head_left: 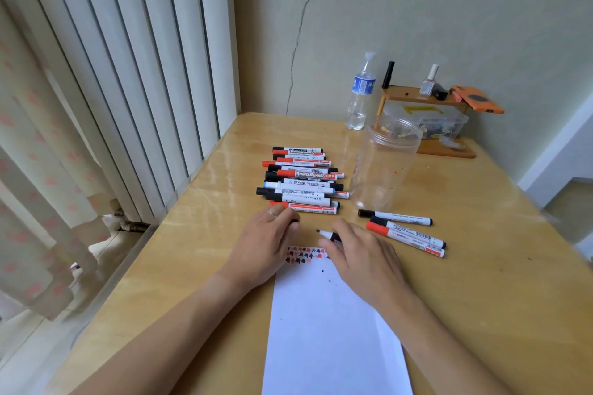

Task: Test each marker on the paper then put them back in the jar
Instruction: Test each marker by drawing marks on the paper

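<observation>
the right hand (362, 253) grips an uncapped marker (328, 235), tip pointing left just above the paper (330, 324) and its rows of red and black test marks. the left hand (266, 240) curls round something dark, possibly the cap. the clear jar (385, 163) stands behind, between the marker pile (301, 179) and three loose markers (407, 232).

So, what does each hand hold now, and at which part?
The right hand grips an uncapped marker by its barrel, tip free. The left hand pinches something small and dark, likely the cap.
</observation>
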`<state>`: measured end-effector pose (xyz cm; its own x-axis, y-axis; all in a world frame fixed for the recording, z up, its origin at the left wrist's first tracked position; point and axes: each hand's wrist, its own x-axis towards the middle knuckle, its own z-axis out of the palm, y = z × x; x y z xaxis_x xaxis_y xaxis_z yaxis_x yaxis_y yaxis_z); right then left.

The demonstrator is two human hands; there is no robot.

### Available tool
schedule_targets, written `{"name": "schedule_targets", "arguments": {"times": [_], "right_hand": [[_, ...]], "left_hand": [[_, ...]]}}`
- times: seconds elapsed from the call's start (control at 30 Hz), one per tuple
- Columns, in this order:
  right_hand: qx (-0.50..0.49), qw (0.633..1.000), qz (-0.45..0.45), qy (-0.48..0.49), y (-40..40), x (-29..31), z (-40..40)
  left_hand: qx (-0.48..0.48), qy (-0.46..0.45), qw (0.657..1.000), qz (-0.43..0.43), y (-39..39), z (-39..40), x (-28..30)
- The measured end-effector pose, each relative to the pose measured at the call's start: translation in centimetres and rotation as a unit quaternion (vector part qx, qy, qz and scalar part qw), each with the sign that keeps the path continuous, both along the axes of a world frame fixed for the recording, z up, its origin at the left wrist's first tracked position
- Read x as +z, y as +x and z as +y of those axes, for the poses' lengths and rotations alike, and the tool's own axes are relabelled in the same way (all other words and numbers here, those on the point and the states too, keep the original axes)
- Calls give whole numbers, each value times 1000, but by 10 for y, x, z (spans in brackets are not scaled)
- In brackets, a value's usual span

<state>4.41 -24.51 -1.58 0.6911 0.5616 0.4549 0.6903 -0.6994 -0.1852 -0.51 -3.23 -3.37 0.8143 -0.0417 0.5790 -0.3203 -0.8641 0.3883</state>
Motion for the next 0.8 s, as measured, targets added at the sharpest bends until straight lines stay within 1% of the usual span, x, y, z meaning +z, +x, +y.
{"name": "schedule_targets", "arguments": {"times": [0.07, 0.13, 0.17, 0.27, 0.33, 0.37, 0.43, 0.47, 0.5, 0.53, 0.6, 0.7, 0.8], "right_hand": [[9, 999, 31, 42, 0, 5, -2], [19, 993, 63, 97, -1, 9, -3], [23, 986, 94, 132, -1, 11, -2], [51, 941, 206, 262, 0, 15, -1], [74, 894, 291, 334, 0, 17, 0], [81, 858, 343, 373, -1, 17, 0], [85, 775, 450, 434, -2, 16, -1], [89, 741, 488, 452, -1, 15, -3], [97, 721, 509, 460, -1, 13, -3], [105, 716, 514, 460, 0, 12, -3], [111, 727, 504, 452, 0, 12, -1], [75, 757, 476, 441, -4, 11, 5], [51, 795, 438, 416, -6, 7, 8]], "left_hand": [[34, -4, 999, 30, 4, 4, -5], [51, 13, 996, 67, 8, 7, -12], [52, 21, 995, 83, 9, 8, -14], [42, 12, 993, 108, 9, 9, -13], [39, 0, 991, 126, 8, 10, -8], [34, 7, 990, 139, 7, 11, -6], [13, 50, 983, 174, 3, 13, -5], [2, 76, 979, 189, 1, 15, -6], [-6, 98, 974, 203, -1, 17, -6], [-9, 113, 970, 217, -3, 18, -7], [-8, 130, 962, 240, -5, 18, -9], [-11, 147, 952, 267, -4, 16, -4], [-13, 169, 940, 297, -8, 16, -1]]}}
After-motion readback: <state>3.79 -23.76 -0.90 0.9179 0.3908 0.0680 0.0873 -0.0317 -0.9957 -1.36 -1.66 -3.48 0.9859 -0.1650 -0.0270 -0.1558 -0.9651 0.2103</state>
